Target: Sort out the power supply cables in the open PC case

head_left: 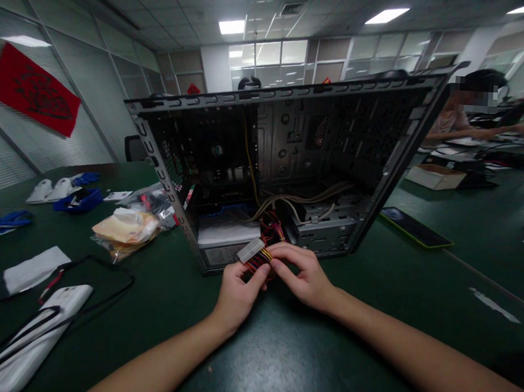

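Note:
An open computer case (157,161) stands upright on the table, its open side towards me. In front of its lower edge, my left hand (237,295) is closed around a bundle of red, black and yellow power supply wires, just below a wide pale power connector (250,250). My right hand (308,277) pinches the yellow wires (265,254) beside the connector, thumb against the forefinger. The wires run back into the case, next to the power supply (228,230) at its lower left. Beige cables (284,198) and a metal drive bay (326,235) show inside on the right.
Left of the case lie a plastic bag (127,229), blue and white gloves (62,188), a paper piece (35,268) and a white power strip (42,336) with black cords. To the right are a phone (415,228), a box (435,176) and a seated person (453,122).

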